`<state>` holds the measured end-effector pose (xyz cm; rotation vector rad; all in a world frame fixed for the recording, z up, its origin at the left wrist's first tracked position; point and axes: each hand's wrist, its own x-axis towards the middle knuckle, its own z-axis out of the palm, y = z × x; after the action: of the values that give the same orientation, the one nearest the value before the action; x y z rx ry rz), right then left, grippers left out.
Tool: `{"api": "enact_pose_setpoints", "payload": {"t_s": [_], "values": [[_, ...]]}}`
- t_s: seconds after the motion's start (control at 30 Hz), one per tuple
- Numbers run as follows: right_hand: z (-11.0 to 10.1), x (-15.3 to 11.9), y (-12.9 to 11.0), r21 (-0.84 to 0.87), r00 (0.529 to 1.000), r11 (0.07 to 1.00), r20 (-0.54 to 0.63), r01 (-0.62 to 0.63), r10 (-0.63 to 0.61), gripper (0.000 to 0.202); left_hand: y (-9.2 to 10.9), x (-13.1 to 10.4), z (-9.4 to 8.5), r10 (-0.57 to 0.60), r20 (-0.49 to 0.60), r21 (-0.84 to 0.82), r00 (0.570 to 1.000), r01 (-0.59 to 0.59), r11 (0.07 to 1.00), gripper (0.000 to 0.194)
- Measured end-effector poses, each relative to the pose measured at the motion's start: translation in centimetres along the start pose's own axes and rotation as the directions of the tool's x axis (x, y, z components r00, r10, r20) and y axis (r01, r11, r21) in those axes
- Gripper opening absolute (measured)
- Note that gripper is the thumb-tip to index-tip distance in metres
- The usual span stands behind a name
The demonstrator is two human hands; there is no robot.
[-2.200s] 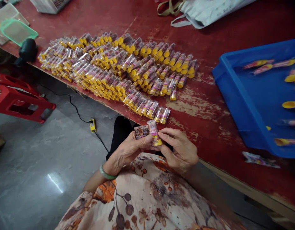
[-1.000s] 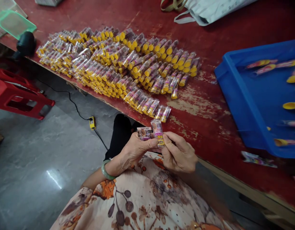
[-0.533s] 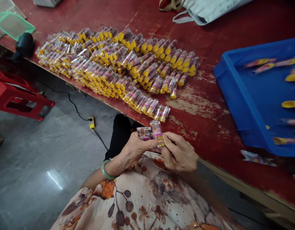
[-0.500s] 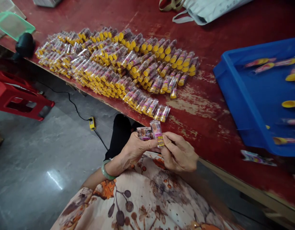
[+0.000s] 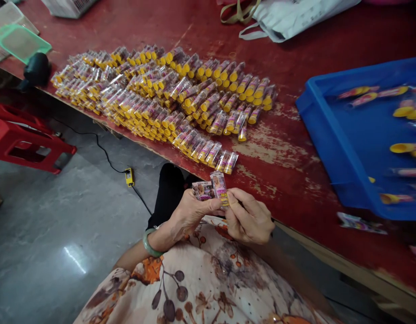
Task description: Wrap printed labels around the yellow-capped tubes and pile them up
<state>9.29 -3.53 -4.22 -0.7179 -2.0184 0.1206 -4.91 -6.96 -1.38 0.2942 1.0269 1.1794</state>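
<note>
We are wearing a loose, pale cream garment (image 5: 201, 270) with a soft pinkish cast; its cloth is bearing a watercolour-style floral print; orange leaf shapes (image 5: 152, 270) are marking the left side; large plum-grey berries (image 5: 169, 310), some round and some oval, are branching off thin dark stems; smaller rust-red berries (image 5: 232, 257) and brown flowers (image 5: 224, 303) are filling the front, with smoky mauve-grey washes spreading between them; below, we are wearing black trousers (image 5: 166, 191); a smooth, rounded, pale green bangle (image 5: 147, 243) is encircling the left wrist; our left hand (image 5: 187, 215) and right hand (image 5: 249, 218) are showing bare.
</note>
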Motion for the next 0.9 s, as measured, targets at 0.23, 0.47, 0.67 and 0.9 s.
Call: {"api": "enact_pose_setpoints", "payload": {"t_s": [0.23,0.47,0.67,0.9], "values": [[0.2,0.6,0.4,0.082,0.999,0.996,-0.002,-0.032,0.033,0.030,1.0,0.0,0.4,-0.066,-0.031,-0.035,0.997,0.065,0.997,0.037],[-0.4,0.5,0.2,0.133,0.997,0.988,-0.019,-0.074,0.077,0.025,1.0,0.2,0.5,-0.091,0.008,0.000,0.996,0.091,0.996,0.042],[-0.9,0.4,-0.2,0.053,0.997,0.997,-0.043,-0.055,0.058,0.023,0.4,0.0,0.5,-0.074,0.044,0.015,0.996,0.074,0.997,0.041],[-0.4,0.1,0.1,0.070,0.996,0.997,-0.068,-0.045,0.049,0.025,0.3,0.2,0.5,-0.067,0.022,0.033,0.998,0.066,0.997,0.044]]}}
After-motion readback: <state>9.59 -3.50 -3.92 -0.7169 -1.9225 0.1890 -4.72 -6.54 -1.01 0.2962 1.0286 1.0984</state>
